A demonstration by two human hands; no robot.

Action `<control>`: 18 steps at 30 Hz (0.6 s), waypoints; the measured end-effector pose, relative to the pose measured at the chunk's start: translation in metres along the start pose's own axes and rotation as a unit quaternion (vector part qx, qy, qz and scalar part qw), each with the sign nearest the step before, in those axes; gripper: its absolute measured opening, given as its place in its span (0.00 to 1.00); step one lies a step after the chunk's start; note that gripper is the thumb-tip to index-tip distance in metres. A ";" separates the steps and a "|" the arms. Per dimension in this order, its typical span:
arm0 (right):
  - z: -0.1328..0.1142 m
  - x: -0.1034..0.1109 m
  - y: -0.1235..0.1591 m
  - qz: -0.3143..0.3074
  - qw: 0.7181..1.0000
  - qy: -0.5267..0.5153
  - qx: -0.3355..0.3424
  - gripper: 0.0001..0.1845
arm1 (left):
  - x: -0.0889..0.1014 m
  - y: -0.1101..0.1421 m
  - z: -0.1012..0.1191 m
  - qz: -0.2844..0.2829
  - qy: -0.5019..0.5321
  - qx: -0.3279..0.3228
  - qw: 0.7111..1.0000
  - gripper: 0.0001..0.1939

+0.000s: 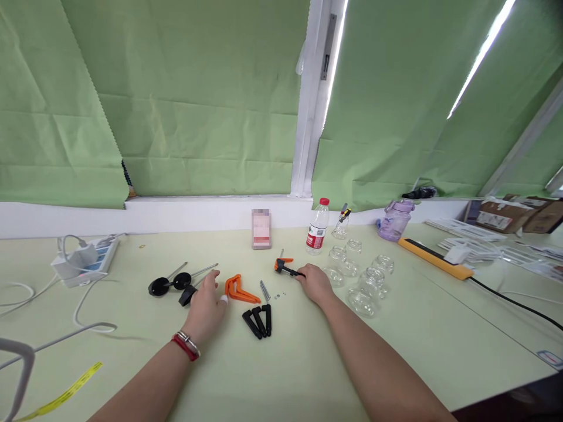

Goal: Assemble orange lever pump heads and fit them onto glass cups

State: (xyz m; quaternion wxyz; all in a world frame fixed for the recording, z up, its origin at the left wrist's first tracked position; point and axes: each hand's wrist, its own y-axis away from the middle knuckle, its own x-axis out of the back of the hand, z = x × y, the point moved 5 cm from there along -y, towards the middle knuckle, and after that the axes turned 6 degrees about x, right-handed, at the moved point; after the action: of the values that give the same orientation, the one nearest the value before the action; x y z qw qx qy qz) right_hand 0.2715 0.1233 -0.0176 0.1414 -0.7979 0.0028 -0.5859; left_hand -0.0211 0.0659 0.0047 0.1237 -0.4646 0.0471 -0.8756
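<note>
My right hand (315, 282) pinches the black handle of a small orange-and-black clamp-like tool (280, 265), which has a thin metal rod at its far end. Fingers spread, my left hand (206, 308) lies low over the table, between a black part (187, 295) and some orange angled plastic pieces (240, 291). Two metal rods with round black ends, one black disc (159, 286) and another black disc (182, 281), rest just left of it. Between the hands are metal springs (264, 291), tiny metal bits (277, 296) and three black plastic handles (258, 321).
Several clear glass jars (367, 292) stand right of my right hand. Behind are a red-capped bottle (317, 227), a jar of tools (341, 225), a phone-like panel (261, 229) and a purple bottle (396, 220). Power strips (435, 259) and white cables (81, 310) lie at the sides.
</note>
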 end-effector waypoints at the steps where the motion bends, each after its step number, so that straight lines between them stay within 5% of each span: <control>1: 0.000 0.000 0.000 0.002 1.000 -0.001 0.001 0.11 | 0.004 -0.002 0.000 0.014 -0.001 0.002 1.000 0.26; 11: -0.025 0.016 0.009 0.092 0.994 -0.032 0.040 0.14 | 0.038 -0.013 -0.017 0.158 -0.068 0.098 0.980 0.16; 15: -0.066 0.017 0.023 0.089 0.984 -0.062 0.142 0.12 | 0.027 -0.016 -0.027 0.127 -0.078 0.132 0.980 0.17; 18: -0.101 0.009 0.037 0.052 0.951 -0.112 0.283 0.12 | 0.020 -0.019 -0.030 0.097 -0.080 0.116 0.985 0.18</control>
State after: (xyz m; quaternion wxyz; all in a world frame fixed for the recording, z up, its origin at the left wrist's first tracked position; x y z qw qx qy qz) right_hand 0.1856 0.0635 0.0101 0.3914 -0.7842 -0.1378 -0.4613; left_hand -0.0596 0.0779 0.0074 0.2645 -0.5088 -0.0196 -0.8190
